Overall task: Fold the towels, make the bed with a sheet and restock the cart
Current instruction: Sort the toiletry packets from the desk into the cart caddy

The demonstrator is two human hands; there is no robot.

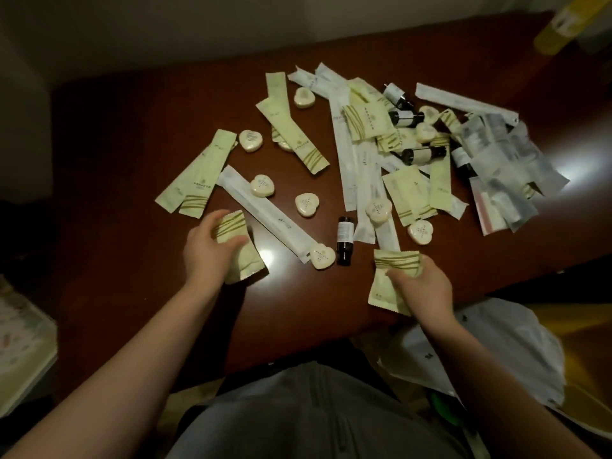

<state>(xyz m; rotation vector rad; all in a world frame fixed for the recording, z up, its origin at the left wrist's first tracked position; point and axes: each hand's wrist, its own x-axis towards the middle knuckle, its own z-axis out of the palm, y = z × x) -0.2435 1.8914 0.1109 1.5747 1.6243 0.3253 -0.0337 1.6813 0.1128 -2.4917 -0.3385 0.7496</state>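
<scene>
Garment (298,422), left hand (206,252) holds packet (231,225), right hand (425,289) another packet (395,262), bare table (116,154) leftward

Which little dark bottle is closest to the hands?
The dark bottle lying alone at the near edge of the pile, beside a heart-shaped soap. The other bottles sit farther back among the packets.

Dark wooden table (132,134) strewn with green packets (195,177), heart-shaped soaps (307,204), small bottles (344,241).
</scene>
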